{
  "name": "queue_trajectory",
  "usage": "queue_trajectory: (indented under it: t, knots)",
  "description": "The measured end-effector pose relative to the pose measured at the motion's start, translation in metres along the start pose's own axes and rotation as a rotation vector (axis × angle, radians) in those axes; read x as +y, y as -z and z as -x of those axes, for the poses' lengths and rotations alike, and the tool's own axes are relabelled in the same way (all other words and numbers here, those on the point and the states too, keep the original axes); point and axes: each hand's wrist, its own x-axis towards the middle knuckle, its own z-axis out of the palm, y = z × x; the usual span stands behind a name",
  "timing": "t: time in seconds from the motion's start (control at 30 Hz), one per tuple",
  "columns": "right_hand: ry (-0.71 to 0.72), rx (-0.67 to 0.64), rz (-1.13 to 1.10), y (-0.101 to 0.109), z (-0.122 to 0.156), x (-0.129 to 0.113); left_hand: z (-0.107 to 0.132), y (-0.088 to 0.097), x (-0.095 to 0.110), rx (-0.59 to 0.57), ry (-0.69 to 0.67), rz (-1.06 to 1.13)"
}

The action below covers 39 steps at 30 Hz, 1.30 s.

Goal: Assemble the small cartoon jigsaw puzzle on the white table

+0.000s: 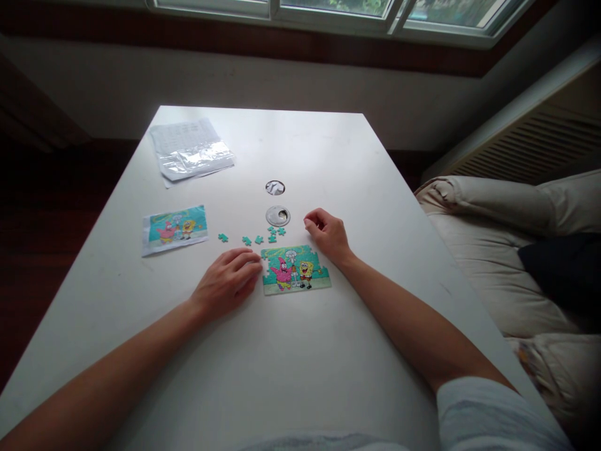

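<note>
A mostly assembled jigsaw puzzle (295,270) with cartoon figures on a turquoise ground lies flat on the white table, with gaps along its left, top and right edges. My left hand (229,279) rests beside its left edge, palm down, fingers loosely stretched out and their tips at the border. Above the puzzle's upper right corner is my right hand (328,237), closed, thumb and fingertips drawn together; anything between them is too small to make out. Several loose turquoise puzzle pieces (246,240) lie in a row behind the puzzle.
A reference picture sheet (174,229) with the same scene lies at left. Plastic-wrapped paper (191,150) sits at the back left. A round grey grommet cover (278,215) and a cable hole (275,187) are mid-table. A cushioned beige sofa (479,257) stands to the right.
</note>
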Motion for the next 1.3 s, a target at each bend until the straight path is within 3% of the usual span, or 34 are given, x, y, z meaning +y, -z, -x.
queue_trajectory:
  t: [0.33,0.57,0.7,1.0,1.3]
  knots:
    - [0.046,-0.065,0.001,-0.002,0.001,0.000,0.000,0.000,0.001,-0.018,0.014,0.005]
    - [0.258,-0.254,0.098,-0.005,0.001,0.001,0.001,-0.001,0.001,-0.010,-0.001,0.009]
    - [0.325,-0.300,0.149,-0.011,-0.001,0.000,0.001,0.000,0.001,-0.012,-0.047,0.039]
    - [0.280,-0.265,0.173,-0.009,-0.002,-0.002,0.000,0.002,0.002,-0.087,-0.156,0.053]
    - [0.287,-0.272,0.224,-0.007,-0.004,0.001,0.002,0.008,0.016,-0.075,-0.244,0.111]
